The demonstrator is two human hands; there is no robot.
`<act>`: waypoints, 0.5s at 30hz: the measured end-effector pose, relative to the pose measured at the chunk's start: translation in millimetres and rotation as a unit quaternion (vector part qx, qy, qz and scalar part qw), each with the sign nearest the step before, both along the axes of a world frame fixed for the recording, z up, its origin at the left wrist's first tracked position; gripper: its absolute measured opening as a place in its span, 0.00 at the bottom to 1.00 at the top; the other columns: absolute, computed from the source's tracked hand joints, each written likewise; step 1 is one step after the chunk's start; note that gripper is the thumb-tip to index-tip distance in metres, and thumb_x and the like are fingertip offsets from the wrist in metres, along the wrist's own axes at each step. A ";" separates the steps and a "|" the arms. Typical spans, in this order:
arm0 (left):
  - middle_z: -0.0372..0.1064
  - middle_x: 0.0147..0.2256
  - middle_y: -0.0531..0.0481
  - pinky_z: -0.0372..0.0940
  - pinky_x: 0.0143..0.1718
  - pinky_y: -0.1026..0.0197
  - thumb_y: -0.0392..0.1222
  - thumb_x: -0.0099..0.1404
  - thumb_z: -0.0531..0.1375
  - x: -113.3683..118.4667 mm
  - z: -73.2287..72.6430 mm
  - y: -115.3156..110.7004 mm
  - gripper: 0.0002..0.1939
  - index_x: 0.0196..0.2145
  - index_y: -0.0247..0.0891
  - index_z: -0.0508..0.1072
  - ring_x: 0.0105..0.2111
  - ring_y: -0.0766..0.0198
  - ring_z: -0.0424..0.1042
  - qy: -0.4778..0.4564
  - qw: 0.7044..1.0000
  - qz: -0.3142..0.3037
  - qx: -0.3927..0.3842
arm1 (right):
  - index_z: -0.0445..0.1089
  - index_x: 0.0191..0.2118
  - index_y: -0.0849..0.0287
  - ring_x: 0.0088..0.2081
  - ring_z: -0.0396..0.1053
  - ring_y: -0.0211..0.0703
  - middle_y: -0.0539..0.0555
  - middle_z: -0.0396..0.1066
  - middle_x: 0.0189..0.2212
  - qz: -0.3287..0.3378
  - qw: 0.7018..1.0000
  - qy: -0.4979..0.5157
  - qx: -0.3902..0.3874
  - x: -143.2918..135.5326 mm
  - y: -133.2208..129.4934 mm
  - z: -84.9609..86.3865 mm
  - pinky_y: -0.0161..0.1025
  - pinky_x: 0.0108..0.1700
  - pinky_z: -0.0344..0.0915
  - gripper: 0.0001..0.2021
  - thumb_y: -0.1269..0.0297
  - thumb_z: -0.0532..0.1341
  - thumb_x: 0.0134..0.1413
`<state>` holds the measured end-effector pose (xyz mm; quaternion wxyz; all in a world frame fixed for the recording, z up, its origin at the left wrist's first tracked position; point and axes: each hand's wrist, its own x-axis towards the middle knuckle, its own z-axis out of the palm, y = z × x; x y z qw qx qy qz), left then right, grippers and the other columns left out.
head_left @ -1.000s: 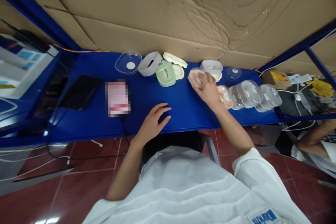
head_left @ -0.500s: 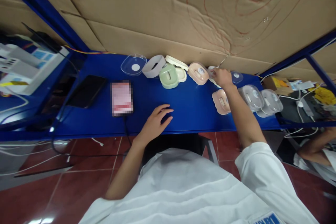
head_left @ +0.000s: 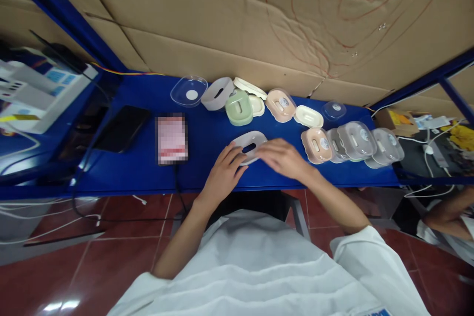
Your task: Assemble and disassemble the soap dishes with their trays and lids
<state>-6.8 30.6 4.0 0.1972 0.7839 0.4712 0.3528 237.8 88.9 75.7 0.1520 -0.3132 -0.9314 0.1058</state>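
A pale grey soap dish (head_left: 255, 137) with a dark oval slot in its middle is between my hands, over the blue table near its front. My left hand (head_left: 224, 170) grips its left rim, fingers bent over the edge. At the right rim, my right hand (head_left: 283, 159) pinches the dish with fingers pressed together, slightly blurred. Just behind stand a green soap dish (head_left: 239, 108) and a larger grey slotted one (head_left: 217, 94). Beyond my right hand are a peach soap dish (head_left: 317, 145) and a cream oval tray (head_left: 309, 116).
A clear lid (head_left: 188, 91) lies at the back left. Another peach dish (head_left: 281, 104) leans by the cardboard wall. Clear-lidded boxes (head_left: 357, 140) crowd the right end. To the left are a pixelated pink-screened device (head_left: 171, 139) with a cable and a black tablet-like slab (head_left: 122, 128).
My right hand has come back from the rear right to the front middle, bringing the pale grey dish. My left hand has moved slightly right and up and taken its left rim.
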 end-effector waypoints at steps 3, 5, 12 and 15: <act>0.73 0.62 0.45 0.56 0.74 0.32 0.41 0.77 0.58 -11.2 -7.1 -4.0 0.13 0.56 0.45 0.76 0.73 0.47 0.60 0.024 1.000 0.010 0.012 | 0.78 0.55 0.60 0.55 0.77 0.58 0.65 0.80 0.53 -0.243 0.959 -0.142 0.027 37.2 50.9 17.9 0.55 0.59 0.69 0.16 0.63 0.56 0.74; 0.74 0.62 0.45 0.54 0.74 0.32 0.40 0.77 0.58 -15.8 -8.8 -5.9 0.13 0.56 0.44 0.76 0.73 0.47 0.59 0.035 0.999 0.015 0.031 | 0.78 0.55 0.64 0.57 0.76 0.64 0.69 0.79 0.53 -0.380 0.884 -0.271 0.000 55.9 85.1 24.1 0.58 0.59 0.67 0.16 0.62 0.62 0.69; 0.72 0.63 0.44 0.60 0.73 0.38 0.40 0.78 0.57 -18.0 -9.4 -7.8 0.13 0.57 0.43 0.74 0.74 0.50 0.57 0.024 0.999 0.009 0.038 | 0.78 0.53 0.67 0.55 0.78 0.63 0.73 0.79 0.52 -0.461 0.820 -0.336 -0.035 64.0 126.9 13.9 0.50 0.55 0.68 0.15 0.64 0.63 0.67; 0.72 0.63 0.44 0.61 0.73 0.38 0.40 0.78 0.57 -18.4 -10.2 -9.0 0.13 0.57 0.43 0.73 0.74 0.49 0.58 0.017 0.999 0.021 0.039 | 0.76 0.55 0.65 0.53 0.78 0.63 0.70 0.80 0.51 -0.481 0.831 -0.277 0.006 67.7 110.2 24.1 0.50 0.52 0.69 0.16 0.62 0.59 0.71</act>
